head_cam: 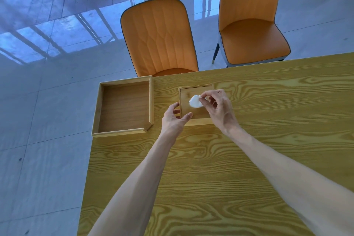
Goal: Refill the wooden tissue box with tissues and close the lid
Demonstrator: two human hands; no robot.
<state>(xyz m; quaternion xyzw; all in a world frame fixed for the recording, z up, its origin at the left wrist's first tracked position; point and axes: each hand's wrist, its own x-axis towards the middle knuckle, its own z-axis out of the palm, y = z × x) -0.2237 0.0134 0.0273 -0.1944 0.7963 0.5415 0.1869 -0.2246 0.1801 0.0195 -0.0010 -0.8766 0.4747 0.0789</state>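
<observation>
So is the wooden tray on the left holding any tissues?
No, the wooden tray shows only its bare bottom; the one tissue in view is pinched by the right hand.

Lighting: bright daylight, cool and bluish on the glossy floor (47,101), warm on the wood-grain table (268,120). Glare: window reflections with dark bar-like stripes across the floor beyond the table's far-left corner. Shadows: soft and faint; a weak one beneath the forearms on the table. Focus: sharp at the table's middle; floor at the far top edge smeared and soft. Distortion: wide-angle; table edges and the chairs (159,38) beyond the table splay outward towards the frame borders.
</observation>
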